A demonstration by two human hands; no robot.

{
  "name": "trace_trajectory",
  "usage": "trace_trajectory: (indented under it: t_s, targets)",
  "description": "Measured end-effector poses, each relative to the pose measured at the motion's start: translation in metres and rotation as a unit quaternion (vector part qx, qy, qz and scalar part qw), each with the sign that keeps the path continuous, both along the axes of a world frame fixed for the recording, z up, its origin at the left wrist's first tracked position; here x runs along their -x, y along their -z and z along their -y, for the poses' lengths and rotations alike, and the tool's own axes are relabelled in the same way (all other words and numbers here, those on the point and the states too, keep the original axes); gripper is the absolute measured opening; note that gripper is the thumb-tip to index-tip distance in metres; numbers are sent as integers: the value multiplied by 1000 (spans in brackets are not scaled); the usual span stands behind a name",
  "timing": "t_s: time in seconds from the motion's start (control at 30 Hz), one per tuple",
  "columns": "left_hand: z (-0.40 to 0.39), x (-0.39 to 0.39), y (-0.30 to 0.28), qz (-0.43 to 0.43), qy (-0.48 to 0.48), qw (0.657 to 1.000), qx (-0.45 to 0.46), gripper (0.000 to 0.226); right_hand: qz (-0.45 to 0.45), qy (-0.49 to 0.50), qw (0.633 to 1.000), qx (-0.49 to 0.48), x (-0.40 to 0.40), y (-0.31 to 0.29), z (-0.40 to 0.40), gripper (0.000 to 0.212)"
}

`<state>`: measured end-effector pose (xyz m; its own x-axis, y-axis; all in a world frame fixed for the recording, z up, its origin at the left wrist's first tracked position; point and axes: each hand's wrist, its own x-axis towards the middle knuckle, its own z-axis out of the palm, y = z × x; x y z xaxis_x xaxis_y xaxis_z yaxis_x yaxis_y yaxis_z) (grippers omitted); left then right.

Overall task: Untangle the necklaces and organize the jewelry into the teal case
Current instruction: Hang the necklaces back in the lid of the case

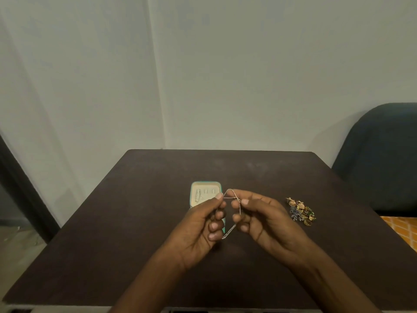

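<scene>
A thin silver necklace chain [230, 191] loops between my two hands above the dark table. My left hand [203, 227] pinches one side of the chain near its fingertips, and my right hand [264, 219] pinches the other side; the rest of the chain hangs down between them to about the palm level. Just behind my left hand lies the open teal case [204, 183] with a cream lining, holding a silver piece in its left part. My left hand hides the case's near half.
A small heap of gold and coloured jewelry [301, 212] lies on the dark table [135, 222] to the right of my right hand. A dark chair back [381, 159] stands past the table's right edge, and a pale wall rises behind the far edge.
</scene>
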<state>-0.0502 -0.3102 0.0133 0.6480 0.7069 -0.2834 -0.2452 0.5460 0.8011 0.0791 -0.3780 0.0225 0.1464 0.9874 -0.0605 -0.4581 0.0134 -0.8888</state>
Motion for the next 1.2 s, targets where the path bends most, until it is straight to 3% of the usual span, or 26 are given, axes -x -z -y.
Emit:
trace_trajectory:
  t_s: [0.13, 0.27, 0.47, 0.7, 0.77, 0.83, 0.97, 1.0, 1.2]
  targets:
    - [-2, 2, 0, -6, -3, 1000, -9, 19, -19, 1, 1000, 2, 1, -2, -3, 41]
    - [-2, 3, 0, -15, -12, 999, -31, 17, 19, -11, 1000, -14, 1, -4, -1, 30]
    - [-3, 5, 2, -52, -20, 993, -104, 17, 280, 36, 957, -73, 0, -10, 5, 22]
    - [-5, 8, 0, -59, 1, 993, -105, 19, 199, -11, 976, -85, 5, -11, 4, 46]
    - [-6, 10, -1, -53, 16, 996, -72, 18, 274, 15, 954, -119, 4, -8, 2, 46]
    - [-5, 10, -1, -48, 33, 998, -34, 15, 383, 61, 907, -165, 3, -7, 1, 34]
    - [-4, 7, 1, -35, 43, 998, 24, 14, 634, 177, 710, -248, 4, 2, -2, 26]
    - [-4, 7, 1, -34, 45, 998, 30, 13, 651, 188, 692, -250, 5, 4, -2, 26]
    - [-3, 6, 4, -25, 55, 996, 64, 11, 627, 217, 713, -228, 7, 6, -3, 16]
